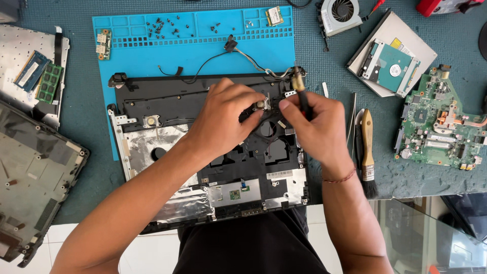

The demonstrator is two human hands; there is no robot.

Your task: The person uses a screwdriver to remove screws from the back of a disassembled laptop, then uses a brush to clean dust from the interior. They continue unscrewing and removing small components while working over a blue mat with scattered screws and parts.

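Note:
A black laptop base shell [167,104], stripped of its board, lies on a blue silicone mat [203,45]. My left hand [223,116] rests on the shell's upper middle, its fingertips pinching a small round silver speaker part [261,104]. Just right of that part, my right hand [317,127] grips a dark-handled screwdriver [299,89] held nearly upright. Thin black and grey cables [243,56] trail from the shell's top edge across the mat.
Several loose screws [162,26] sit in the mat's top trays. A cooling fan [341,15], hard drive [390,66], green motherboard [439,122], brush [367,147] lie right. Memory sticks [40,76] and a laptop cover [30,167] lie left.

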